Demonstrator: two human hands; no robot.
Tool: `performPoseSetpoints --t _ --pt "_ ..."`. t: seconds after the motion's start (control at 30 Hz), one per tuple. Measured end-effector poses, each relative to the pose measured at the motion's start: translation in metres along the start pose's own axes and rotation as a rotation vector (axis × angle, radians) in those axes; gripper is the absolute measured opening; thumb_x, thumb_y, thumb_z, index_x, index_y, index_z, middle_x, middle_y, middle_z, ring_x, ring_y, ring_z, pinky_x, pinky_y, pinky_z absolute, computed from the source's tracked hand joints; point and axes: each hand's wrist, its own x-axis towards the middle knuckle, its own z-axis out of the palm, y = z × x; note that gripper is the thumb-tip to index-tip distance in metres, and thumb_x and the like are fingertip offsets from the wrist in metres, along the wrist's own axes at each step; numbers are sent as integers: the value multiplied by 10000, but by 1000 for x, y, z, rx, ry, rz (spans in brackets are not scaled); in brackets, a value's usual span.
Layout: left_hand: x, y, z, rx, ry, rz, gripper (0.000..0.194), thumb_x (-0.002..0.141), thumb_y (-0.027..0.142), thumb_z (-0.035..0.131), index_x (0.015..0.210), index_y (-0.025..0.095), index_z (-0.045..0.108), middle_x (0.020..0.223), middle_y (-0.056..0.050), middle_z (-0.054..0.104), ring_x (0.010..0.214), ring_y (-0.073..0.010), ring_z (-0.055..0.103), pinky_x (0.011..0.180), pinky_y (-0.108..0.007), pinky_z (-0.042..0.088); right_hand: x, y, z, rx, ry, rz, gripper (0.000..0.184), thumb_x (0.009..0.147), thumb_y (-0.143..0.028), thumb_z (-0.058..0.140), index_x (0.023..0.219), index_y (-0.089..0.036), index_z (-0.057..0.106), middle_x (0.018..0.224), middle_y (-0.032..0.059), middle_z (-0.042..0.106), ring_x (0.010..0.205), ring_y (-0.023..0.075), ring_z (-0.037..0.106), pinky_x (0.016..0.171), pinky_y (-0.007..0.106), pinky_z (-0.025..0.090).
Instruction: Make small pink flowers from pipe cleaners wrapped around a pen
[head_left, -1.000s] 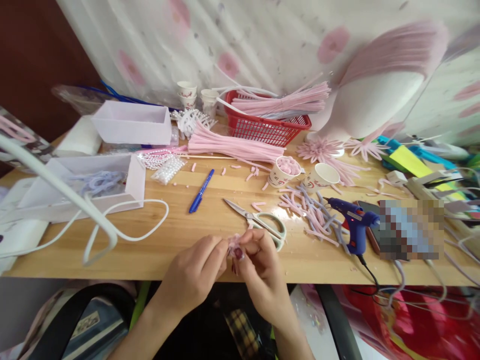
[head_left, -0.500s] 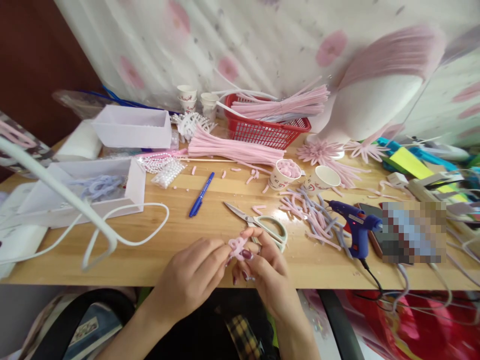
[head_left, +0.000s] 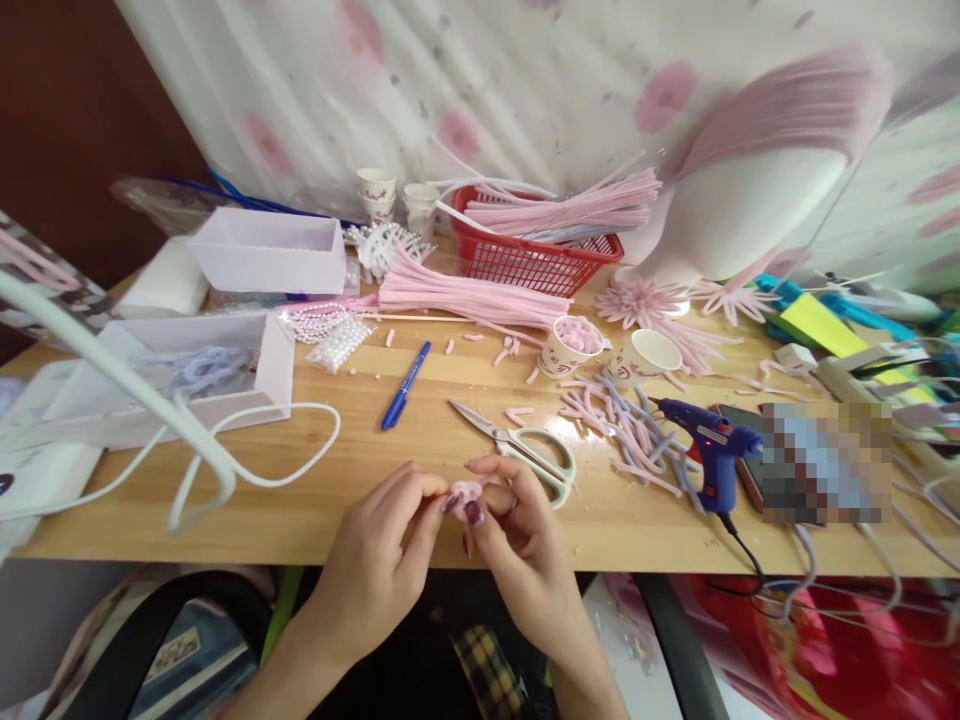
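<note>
One pink fuzzy piece (head_left: 468,490) was at the view's six o'clock, apparently being shaped.
Left hand (head_left: 384,535) and right hand (head_left: 526,532) both pinched it; the next move likely called for a light, steady grip.

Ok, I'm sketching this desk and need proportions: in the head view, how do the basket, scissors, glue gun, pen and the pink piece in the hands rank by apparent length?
1. Basket
2. Scissors and glue gun: too alike to rank
3. Pen
4. Pink piece, judged by what shows; partly hidden
</note>
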Motion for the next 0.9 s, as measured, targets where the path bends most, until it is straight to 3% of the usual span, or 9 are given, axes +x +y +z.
performPoseSetpoints --t 0.2,0.4,0.53,0.6,0.67,0.77,0.9 --pt "4 6 -2 -110 -147 -47 201 971 227 412 809 202 528 723 23 573 662 -117 558 636 -218 424 5 1 -1 34 -37 2 153 957 -339 523 1027 -208 561 741 -18 540 641 85 524 562 174 470" --pt "4 13 8 -267 -223 -168 273 983 284 389 760 195 518 703 16 547 654 -123 538 619 -222 423 4 12 3 -15 79 -108 188 972 -303 514 822 -191 521 579 -69 470 475 38 397 450 136 332" --pt "7 17 9 -534 -302 -349 304 976 355 396 742 193 505 631 35 485 571 -117 518 550 -217 450 3 15 8 88 123 -143 178 981 -291 502 826 -203 494 526 -91 438 408 27 346 412 139 275" --pt "8 16 9 -568 -328 -361 285 982 354 375 792 193 514 665 27 517 592 -124 545 573 -231 484 4 15 7 136 140 -148 178 988 -299 484 834 -210 479 518 -97 424 392 27 349 402 141 271" --pt "8 14 9 -403 -323 -230 220 985 310 375 887 195 534 775 -1 581 696 -143 592 657 -255 508 6 14 3 122 157 -146 190 989 -304 484 827 -206 479 544 -89 440 404 25 343 404 142 273" --pt "10 7 8 67 -251 111 149 976 222 397 1021 187 536 915 -49 620 814 -178 615 709 -282 495 7 12 -3 51 136 -124 176 981 -300 502 839 -195 493 633 -61 499 443 22 336 411 144 267" --pt "15 -3 6 517 -105 560 180 976 144 367 973 144 547 768 -43 613 692 -179 588 604 -275 436 7 10 -4 27 95 -113 151 992 -300 476 875 -204 468 615 -73 462 439 26 324 403 147 244"
